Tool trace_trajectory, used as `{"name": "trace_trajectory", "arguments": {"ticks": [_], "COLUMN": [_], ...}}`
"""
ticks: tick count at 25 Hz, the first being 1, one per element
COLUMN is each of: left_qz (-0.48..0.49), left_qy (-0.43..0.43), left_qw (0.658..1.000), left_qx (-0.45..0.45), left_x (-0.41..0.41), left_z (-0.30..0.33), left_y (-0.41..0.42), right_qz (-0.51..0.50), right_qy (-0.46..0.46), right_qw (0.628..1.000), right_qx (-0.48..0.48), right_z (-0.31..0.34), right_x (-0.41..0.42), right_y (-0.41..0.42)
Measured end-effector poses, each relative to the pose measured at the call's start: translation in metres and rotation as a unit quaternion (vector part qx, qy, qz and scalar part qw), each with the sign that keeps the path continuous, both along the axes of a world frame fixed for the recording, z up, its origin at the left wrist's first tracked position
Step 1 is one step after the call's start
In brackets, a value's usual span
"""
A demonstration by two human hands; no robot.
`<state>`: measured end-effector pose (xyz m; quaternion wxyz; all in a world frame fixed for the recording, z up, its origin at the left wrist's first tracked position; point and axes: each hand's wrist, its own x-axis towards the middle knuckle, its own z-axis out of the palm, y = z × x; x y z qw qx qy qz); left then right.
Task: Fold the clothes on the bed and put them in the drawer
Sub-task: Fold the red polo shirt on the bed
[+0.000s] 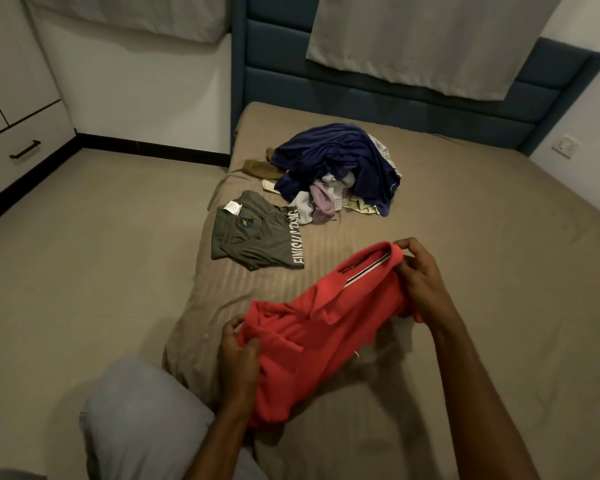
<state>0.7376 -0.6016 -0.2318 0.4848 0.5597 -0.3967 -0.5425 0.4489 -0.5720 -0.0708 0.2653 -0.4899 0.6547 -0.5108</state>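
While the red polo shirt [312, 327] hangs bunched above the bed [465, 271] in the lower centre of the frame, both hands hold it by opposite ends. The left hand [238, 344], at lower centre-left, has its fingers curled round a gathered fold of the red cloth. The right hand [418, 275], right of centre, pinches the fabric just beside the striped collar, fingers bent over the edge. The shirt sags between the two hands, its lower part drooping towards the tan sheet.

Farther up the frame, at centre-left, a folded olive T-shirt [257, 233] with white lettering lies flat near the bed's left edge. Just beyond it, towards the upper centre, sits a loose pile of clothes [340, 168] topped by a dark blue garment, with pale and lilac pieces underneath.

A blue padded headboard [395, 98] stands at the top of the frame. In the upper left, a white drawer [21, 157] with a dark handle is closed, well apart from the bed.
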Motion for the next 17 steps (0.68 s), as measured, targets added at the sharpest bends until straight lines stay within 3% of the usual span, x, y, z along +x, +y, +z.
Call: {"name": "trace_trajectory", "arguments": {"ticks": [2, 5, 7, 8, 11, 12, 15, 17], "left_qz": [0.016, -0.004, -0.123, -0.197, -0.307, -0.31, -0.331, -0.36], "left_qy": [0.007, -0.143, -0.177, -0.201, -0.289, -0.269, -0.089, -0.031], "left_qw": [1.0, 0.977, 0.937, 0.913, 0.87, 0.874, 0.918, 0.918], "left_qx": [-0.006, -0.156, -0.277, -0.295, -0.255, -0.261, -0.198, -0.164], "left_x": [0.002, -0.002, -0.021, -0.035, -0.068, -0.075, -0.075, -0.071], "left_z": [0.009, 0.036, 0.049, 0.056, 0.073, 0.074, 0.076, 0.086], "left_y": [-0.003, -0.007, -0.022, -0.032, -0.037, -0.037, -0.046, -0.055], "right_qz": [-0.036, -0.063, -0.057, -0.05, -0.057, -0.071, -0.106, -0.105], "right_qy": [0.022, 0.077, 0.086, 0.083, 0.057, 0.057, 0.066, 0.073], "right_qw": [0.999, 0.995, 0.995, 0.995, 0.995, 0.995, 0.991, 0.991], "right_qx": [-0.03, -0.023, 0.019, 0.037, 0.051, 0.051, 0.04, 0.034], "right_z": [0.029, 0.054, 0.063, 0.066, 0.077, 0.081, 0.087, 0.093], "right_x": [-0.01, -0.017, -0.008, -0.002, 0.007, 0.005, -0.013, -0.024], "right_y": [0.003, 0.005, 0.006, 0.007, 0.012, 0.016, 0.03, 0.043]}}
